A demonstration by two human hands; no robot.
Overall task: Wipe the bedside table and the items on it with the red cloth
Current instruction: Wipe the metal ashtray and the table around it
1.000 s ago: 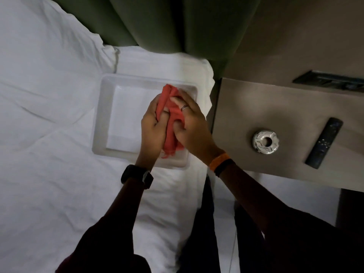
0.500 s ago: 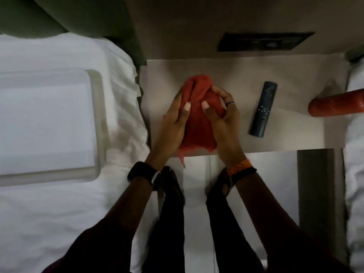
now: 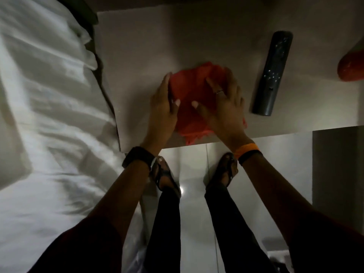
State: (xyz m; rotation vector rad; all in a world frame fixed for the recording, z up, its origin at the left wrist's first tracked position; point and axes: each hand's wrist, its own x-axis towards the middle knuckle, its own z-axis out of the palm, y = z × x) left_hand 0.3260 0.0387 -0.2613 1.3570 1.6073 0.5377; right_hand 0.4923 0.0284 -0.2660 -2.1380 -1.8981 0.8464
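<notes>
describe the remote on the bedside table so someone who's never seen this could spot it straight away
Start at the beige bedside table beside the white bed. Right of the two hands pressing the red cloth lies the remote control, flat and apart from them. It is the only long, slim, dark bar there; the red object at the right edge is rounded.

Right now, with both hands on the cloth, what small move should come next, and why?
Probably sweep the red cloth leftward over the bare bedside table: both the left hand and right hand press it flat near the front edge, and the remote blocks the right.
</notes>
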